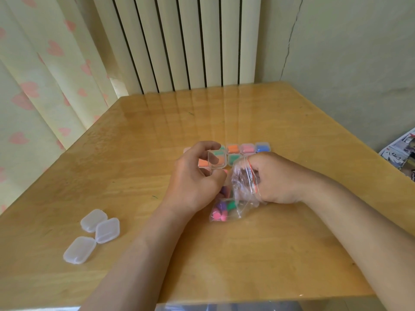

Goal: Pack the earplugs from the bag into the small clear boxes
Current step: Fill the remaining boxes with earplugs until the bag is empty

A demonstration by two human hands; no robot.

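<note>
The left hand [195,176] is raised just above the table [134,153], forearm reaching in from the near edge, fingers curled in a narrow grip round one small clear box [216,160], index finger over its top and thumb beneath. Orange and green are seen through the box's soft-cornered, translucent plastic walls; whether both colours lie inside it cannot be told. The right hand [276,178] rests on the table just right of the left, fingers closed on the crumpled upper part of the bag [238,189], a thin clear film with a red zip strip. The bag's lower end lies between the two wrists and holds the remaining earplugs [221,209], rounded foam pieces in pink, purple and green. Beyond the hands, filled boxes [247,148] are ranged side by side, showing orange, pink, blue and green contents. Three empty boxes [107,230], lids shut, are grouped touching at the near left. The table is glossy yellow wood. A white ribbed radiator [179,41] stands at the far side, a heart-print curtain [33,86] at the left, printed papers [402,151] at the right.
</note>
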